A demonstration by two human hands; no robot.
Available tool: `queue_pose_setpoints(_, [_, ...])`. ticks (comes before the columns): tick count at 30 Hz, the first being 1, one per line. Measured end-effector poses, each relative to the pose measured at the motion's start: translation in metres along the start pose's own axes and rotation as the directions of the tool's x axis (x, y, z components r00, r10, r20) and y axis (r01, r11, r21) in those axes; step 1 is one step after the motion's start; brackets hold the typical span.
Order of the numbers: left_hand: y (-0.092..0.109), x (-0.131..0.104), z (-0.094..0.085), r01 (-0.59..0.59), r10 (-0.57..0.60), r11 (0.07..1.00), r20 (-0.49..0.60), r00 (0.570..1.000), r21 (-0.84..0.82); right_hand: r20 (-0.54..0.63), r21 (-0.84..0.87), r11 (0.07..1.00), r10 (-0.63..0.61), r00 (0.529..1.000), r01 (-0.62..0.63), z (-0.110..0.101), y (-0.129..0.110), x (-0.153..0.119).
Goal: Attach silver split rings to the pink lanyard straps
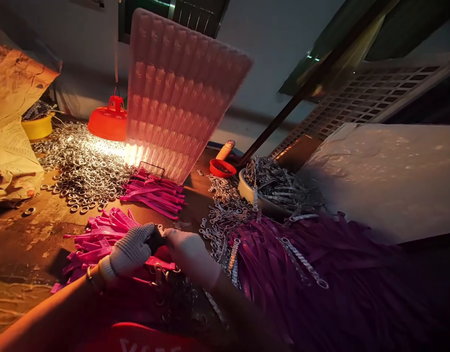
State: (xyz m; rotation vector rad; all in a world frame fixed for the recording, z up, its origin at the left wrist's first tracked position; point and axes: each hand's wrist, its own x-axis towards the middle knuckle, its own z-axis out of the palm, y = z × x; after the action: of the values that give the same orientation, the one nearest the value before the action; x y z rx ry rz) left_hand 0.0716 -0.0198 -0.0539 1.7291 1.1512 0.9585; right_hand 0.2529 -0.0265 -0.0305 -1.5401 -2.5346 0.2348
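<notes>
My left hand [134, 246], in a dotted knit glove with dark fingertips, is closed in a pinch above a heap of bright pink straps [109, 227]. Against its fingertips my right hand [192, 255], in a pale glove, is closed too. A small shiny bit shows where the fingertips meet; the rest of what they grip is hidden. Below the hands, pink strap ends with metal fittings [158, 274] hang in shadow. Another bundle of pink straps [155, 195] lies just beyond. To the right of my right hand are loose metal chain pieces [225, 215].
Metal rings [85, 171] are heaped under a red lamp [109, 122], beside a ribbed translucent panel [173, 93]. A bowl of chains [243, 188], a small red dish [222, 168] and purple straps [320, 264] occupy the right. Brown paper [15, 122] stands left.
</notes>
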Motion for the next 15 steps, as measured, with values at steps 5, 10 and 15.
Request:
queue_pose_setpoints(5, [0.004, 0.005, 0.008, 0.203, -0.131, 0.905, 0.209, 0.969, -0.374, -0.107, 0.127, 0.992, -0.014, 0.994, 0.028, -0.003, -0.001, -0.008])
queue_pose_setpoints(10, [0.005, 0.028, 0.022, 0.339, -0.235, 0.748, 0.25, 0.939, -0.571, -0.366, 0.329, 0.924, 0.313, 0.877, -0.192, 0.019, -0.003, -0.007])
queue_pose_setpoints(15, [-0.018, 0.109, 0.025, 0.069, -0.082, 0.996, 0.286, 0.955, 0.055, -0.378, 0.704, 0.691, 0.56, 0.737, -0.163, 0.031, 0.039, 0.0])
